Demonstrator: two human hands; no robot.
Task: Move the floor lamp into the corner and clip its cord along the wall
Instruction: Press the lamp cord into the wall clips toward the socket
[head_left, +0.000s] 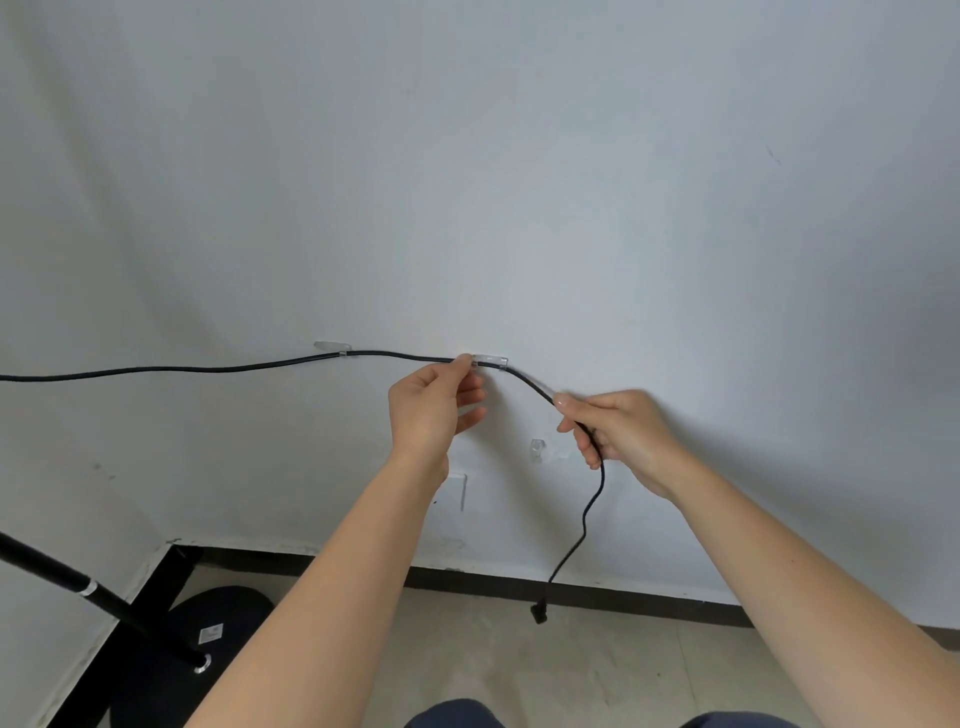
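A black cord (208, 369) runs along the white wall from the left edge, through a clear clip (332, 347) and into a second clear clip (490, 359). My left hand (434, 408) pinches the cord right at the second clip's left end. My right hand (618, 428) grips the cord a little further right and lower. From there the cord hangs down to a black plug (538, 612) near the floor. The floor lamp's black pole (62, 574) and round base (208, 639) stand in the corner at lower left.
A third clear clip (538, 450) sits on the wall below the cord, between my hands. A white wall plate (457, 491) is partly hidden behind my left forearm. A dark baseboard (649, 597) runs along the tiled floor. My knees show at the bottom edge.
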